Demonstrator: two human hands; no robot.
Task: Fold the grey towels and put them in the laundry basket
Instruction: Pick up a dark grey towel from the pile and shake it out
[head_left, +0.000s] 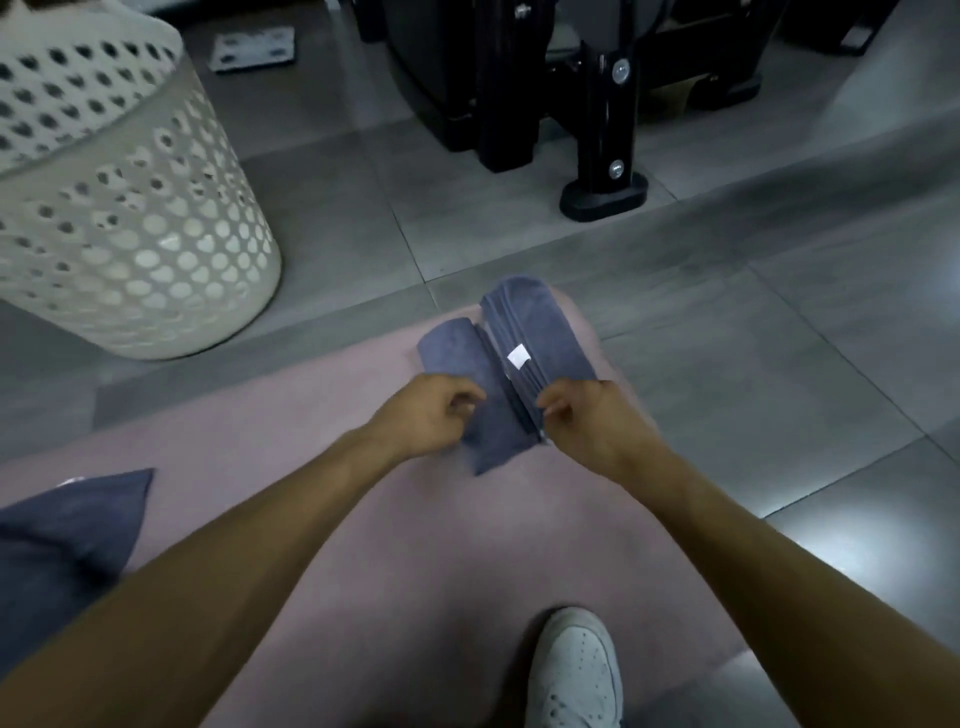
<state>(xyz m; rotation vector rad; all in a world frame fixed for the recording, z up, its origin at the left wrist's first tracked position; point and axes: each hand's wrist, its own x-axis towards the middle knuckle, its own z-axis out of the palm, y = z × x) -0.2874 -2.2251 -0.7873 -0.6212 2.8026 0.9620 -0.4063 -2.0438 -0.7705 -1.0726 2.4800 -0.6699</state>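
Note:
A grey towel (524, 338) with a small white label lies partly folded on the far end of a pink mat (322, 519). Its right half stands raised like a flap. My right hand (587, 421) pinches the near edge of that raised half. My left hand (426, 415) rests with curled fingers on the flat left half of the towel; whether it grips the cloth is hard to tell. Another grey towel (57, 551) lies crumpled at the mat's left edge. The white perforated laundry basket (130, 218) stands at the upper left on the floor.
Grey floor tiles surround the mat. A black machine frame with a round-footed post (608, 156) stands behind the towel. A flat grey plate (254, 49) lies on the floor at the top. My white shoe (576, 670) rests on the mat's near end.

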